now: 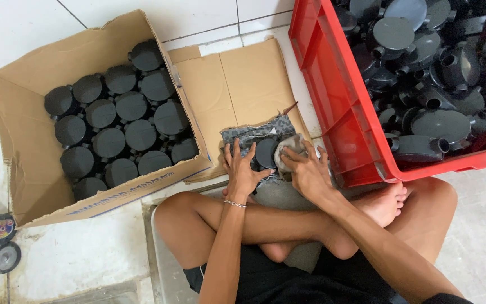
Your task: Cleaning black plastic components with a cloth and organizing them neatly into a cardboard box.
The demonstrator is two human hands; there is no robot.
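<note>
On the tiled floor, just ahead of crossed bare legs, a round black plastic fitting (266,153) lies on a grey patterned cloth (252,134) spread over a flattened piece of cardboard (237,84). The left hand (241,170) rests with fingers spread, steadying the fitting's left edge, while the right hand (309,171) is closed loosely over a pale rag (289,147) pressed against its right side. To the left stands an open cardboard box (18,129) packed with rows of similar black fittings (120,126), and to the right a red crate (338,112) holds a loose heap of dark grey ones (434,67).
</note>
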